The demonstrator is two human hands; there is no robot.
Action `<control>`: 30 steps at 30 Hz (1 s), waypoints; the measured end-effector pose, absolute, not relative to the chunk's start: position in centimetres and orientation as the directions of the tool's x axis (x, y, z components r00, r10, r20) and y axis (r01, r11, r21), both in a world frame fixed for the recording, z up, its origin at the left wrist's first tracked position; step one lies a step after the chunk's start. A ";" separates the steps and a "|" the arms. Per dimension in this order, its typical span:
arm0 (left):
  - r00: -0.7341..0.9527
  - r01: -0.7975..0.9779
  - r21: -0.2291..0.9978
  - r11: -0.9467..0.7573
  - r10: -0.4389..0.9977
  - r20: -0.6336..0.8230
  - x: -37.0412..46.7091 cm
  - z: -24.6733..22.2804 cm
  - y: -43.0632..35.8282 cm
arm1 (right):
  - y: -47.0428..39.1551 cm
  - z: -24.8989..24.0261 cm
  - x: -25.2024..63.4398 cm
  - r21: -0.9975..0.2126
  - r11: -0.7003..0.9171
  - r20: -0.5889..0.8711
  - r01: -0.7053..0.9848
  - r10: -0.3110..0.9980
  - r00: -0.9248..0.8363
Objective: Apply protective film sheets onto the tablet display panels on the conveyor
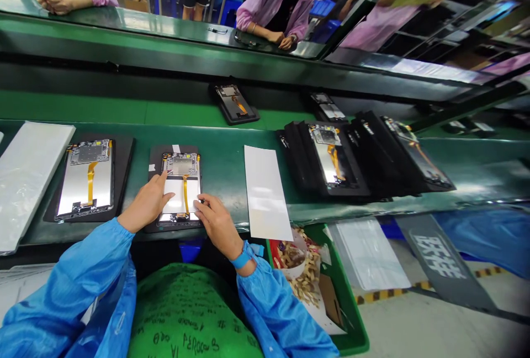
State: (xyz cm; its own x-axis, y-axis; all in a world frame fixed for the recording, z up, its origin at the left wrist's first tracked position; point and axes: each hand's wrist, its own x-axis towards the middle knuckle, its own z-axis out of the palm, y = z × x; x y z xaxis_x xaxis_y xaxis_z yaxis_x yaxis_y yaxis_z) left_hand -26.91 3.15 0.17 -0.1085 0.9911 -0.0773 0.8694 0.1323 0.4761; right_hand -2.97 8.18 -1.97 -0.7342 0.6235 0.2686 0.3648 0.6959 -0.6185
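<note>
An opened tablet (pixel 182 168) lies on a dark foam pad (pixel 155 154) in front of me, circuit board at its far end. An orange ribbon cable (pixel 185 195) runs down its middle, over or beside a flat white piece (pixel 173 187). My left hand (pixel 147 201) rests along the tablet's left edge, thumb and index finger apart. At the right edge, my right hand (pixel 219 226) has thumb and fingertips drawn together by the white piece's side; what lies between them is too small to make out. Another opened tablet (pixel 85 181) lies to the left.
White sheets in plastic (pixel 31 181) lie far left, and a white strip (pixel 267 192) lies right. Beyond it several opened tablets (pixel 331 151) are stacked on dark pads. A tablet (pixel 234 104) sits on the green belt (pixel 174 109). A green bin (pixel 358 322) stands below; co-workers sit opposite.
</note>
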 end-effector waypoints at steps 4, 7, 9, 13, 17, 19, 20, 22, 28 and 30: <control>-0.114 0.909 0.391 0.146 0.988 -0.104 -26.8 0.9 3.3 | 8.2 -2.0 -3.2 -0.598 0.702 0.259 0.386 0.626 -0.736; -0.179 0.939 0.281 0.199 0.979 -0.098 -26.5 1.9 3.1 | 8.1 -1.9 -3.3 -0.557 0.717 0.249 0.419 0.626 -0.739; -0.239 0.943 0.226 0.243 0.970 -0.046 -26.0 2.0 2.3 | 7.8 -1.6 -3.2 -0.527 0.724 0.250 0.445 0.633 -0.733; -0.446 0.885 0.223 0.408 0.882 0.154 -24.6 -1.4 0.8 | 6.8 -1.6 -2.9 -0.555 0.639 0.210 0.533 0.727 -0.654; -0.586 0.758 0.477 0.445 0.786 0.198 -24.3 -5.5 1.0 | 6.4 -2.2 -3.0 -0.582 0.594 0.144 0.556 0.748 -0.648; -0.634 0.645 0.652 0.398 0.755 0.167 -24.4 -5.6 0.9 | 6.1 -2.0 -3.0 -0.583 0.590 0.125 0.558 0.744 -0.656; -0.664 0.554 0.746 0.370 0.737 0.127 -24.5 -5.2 0.8 | 5.9 -1.8 -3.0 -0.589 0.583 0.109 0.560 0.744 -0.660; -0.708 0.277 0.904 0.324 0.706 -0.036 -24.4 -3.6 0.2 | 5.4 -0.9 -2.9 -0.608 0.556 0.079 0.567 0.752 -0.654; -0.586 -0.215 0.940 0.266 0.735 -0.342 -23.2 3.6 1.0 | 5.5 5.9 1.2 -0.645 0.573 0.095 0.506 0.717 -0.691; -0.590 -0.164 0.969 0.183 0.769 -0.245 -23.9 5.3 3.7 | 7.4 9.0 4.7 -0.569 0.612 0.082 0.549 0.707 -0.703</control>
State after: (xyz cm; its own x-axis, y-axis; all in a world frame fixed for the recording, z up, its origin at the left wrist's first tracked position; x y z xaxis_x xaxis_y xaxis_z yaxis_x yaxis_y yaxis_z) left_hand -23.94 3.75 5.34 -0.5903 0.7691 -0.2449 -0.1637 0.1830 0.9694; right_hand 4.69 7.35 9.00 -0.7027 0.7068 0.0816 0.5493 0.6118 -0.5691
